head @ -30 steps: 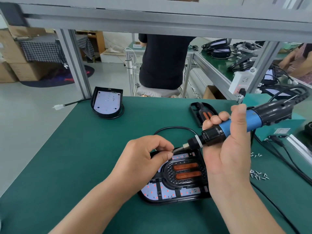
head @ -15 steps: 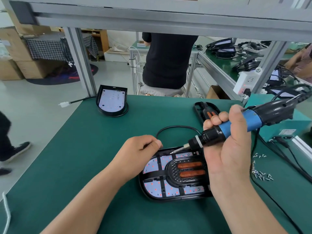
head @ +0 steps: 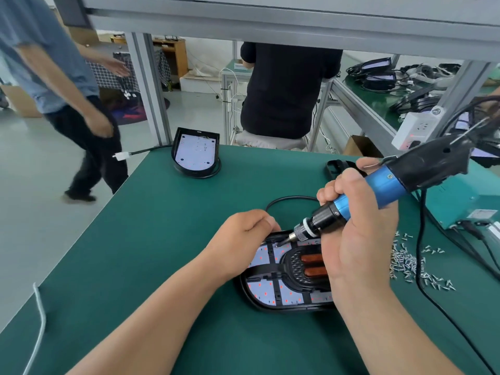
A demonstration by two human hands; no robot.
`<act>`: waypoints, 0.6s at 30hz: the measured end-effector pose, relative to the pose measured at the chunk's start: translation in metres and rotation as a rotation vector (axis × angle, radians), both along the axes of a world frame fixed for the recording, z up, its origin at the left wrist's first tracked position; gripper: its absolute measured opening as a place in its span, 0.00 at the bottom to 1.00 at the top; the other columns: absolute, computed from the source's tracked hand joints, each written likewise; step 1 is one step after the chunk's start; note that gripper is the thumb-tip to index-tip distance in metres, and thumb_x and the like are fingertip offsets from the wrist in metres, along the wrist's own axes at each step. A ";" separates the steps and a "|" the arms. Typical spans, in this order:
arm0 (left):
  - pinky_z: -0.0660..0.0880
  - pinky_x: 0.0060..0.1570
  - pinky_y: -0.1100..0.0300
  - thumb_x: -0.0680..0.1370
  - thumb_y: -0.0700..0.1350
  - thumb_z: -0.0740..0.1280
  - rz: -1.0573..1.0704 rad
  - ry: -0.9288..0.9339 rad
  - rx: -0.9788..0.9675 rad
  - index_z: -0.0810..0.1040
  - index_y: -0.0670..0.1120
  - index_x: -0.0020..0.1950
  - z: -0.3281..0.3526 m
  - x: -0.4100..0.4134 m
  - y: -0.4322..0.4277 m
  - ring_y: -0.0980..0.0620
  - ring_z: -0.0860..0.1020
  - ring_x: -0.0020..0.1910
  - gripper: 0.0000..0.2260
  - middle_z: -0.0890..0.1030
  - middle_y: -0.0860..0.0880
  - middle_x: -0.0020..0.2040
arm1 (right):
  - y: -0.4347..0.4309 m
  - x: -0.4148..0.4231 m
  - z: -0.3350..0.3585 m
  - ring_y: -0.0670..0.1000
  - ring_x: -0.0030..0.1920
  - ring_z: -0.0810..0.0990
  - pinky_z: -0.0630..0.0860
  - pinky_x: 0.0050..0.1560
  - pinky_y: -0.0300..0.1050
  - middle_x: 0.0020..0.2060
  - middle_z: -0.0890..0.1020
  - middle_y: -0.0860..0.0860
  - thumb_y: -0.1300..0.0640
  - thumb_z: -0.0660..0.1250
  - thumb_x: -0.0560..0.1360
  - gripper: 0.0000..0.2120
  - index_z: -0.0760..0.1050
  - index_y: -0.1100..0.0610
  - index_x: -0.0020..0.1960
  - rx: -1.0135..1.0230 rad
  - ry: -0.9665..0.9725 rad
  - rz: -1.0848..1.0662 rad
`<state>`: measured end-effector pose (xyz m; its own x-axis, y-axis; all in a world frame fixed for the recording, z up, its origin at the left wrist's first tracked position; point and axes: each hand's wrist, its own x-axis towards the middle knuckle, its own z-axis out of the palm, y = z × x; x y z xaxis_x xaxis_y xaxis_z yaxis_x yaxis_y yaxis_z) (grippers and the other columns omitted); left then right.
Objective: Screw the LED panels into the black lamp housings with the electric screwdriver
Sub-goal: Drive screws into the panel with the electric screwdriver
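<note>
A black lamp housing (head: 270,307) with a white LED panel (head: 263,289) lies flat on the green table in front of me. My left hand (head: 240,242) rests curled on the housing's far left corner, fingers bent beside the bit. My right hand (head: 357,239) grips the blue and black electric screwdriver (head: 378,185), tilted down to the left. Its bit tip (head: 282,241) touches the panel near the far edge. A second housing with its panel (head: 195,152) leans at the table's far left.
A pile of small silver screws (head: 414,266) lies right of the housing. A teal power box (head: 465,201) and black cables (head: 422,266) occupy the right edge. Another black part (head: 338,166) sits behind my right hand. A person walks past at left; another sits beyond the table.
The screwdriver bit has come down from above the housing onto the panel's far edge. My left hand has stayed on the housing's corner. A person has walked into view at left.
</note>
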<state>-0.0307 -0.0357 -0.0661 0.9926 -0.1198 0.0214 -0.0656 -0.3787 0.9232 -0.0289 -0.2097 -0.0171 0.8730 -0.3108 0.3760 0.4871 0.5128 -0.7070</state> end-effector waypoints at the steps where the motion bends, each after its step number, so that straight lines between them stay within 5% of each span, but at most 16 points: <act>1: 0.79 0.53 0.50 0.86 0.49 0.61 0.002 -0.003 0.006 0.84 0.53 0.45 0.000 0.000 0.000 0.57 0.80 0.42 0.14 0.85 0.52 0.44 | 0.002 0.000 -0.001 0.53 0.37 0.74 0.74 0.46 0.47 0.38 0.74 0.51 0.66 0.67 0.81 0.11 0.71 0.55 0.59 -0.012 -0.001 -0.003; 8: 0.79 0.57 0.53 0.85 0.52 0.61 -0.002 -0.024 0.016 0.84 0.53 0.48 -0.002 0.003 0.000 0.53 0.82 0.49 0.13 0.86 0.54 0.47 | 0.009 0.000 0.000 0.54 0.36 0.73 0.72 0.47 0.50 0.36 0.74 0.50 0.66 0.68 0.79 0.11 0.74 0.53 0.56 -0.080 -0.021 -0.015; 18: 0.79 0.52 0.58 0.84 0.53 0.61 0.001 -0.053 0.032 0.83 0.55 0.46 0.000 0.003 -0.003 0.60 0.82 0.46 0.13 0.85 0.59 0.45 | 0.007 -0.004 0.001 0.54 0.37 0.73 0.73 0.46 0.49 0.36 0.74 0.51 0.63 0.69 0.78 0.11 0.74 0.52 0.57 -0.098 -0.041 0.012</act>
<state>-0.0281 -0.0382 -0.0658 0.9903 -0.1203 0.0699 -0.1135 -0.4083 0.9058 -0.0330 -0.2023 -0.0159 0.8596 -0.2599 0.4399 0.5109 0.4480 -0.7337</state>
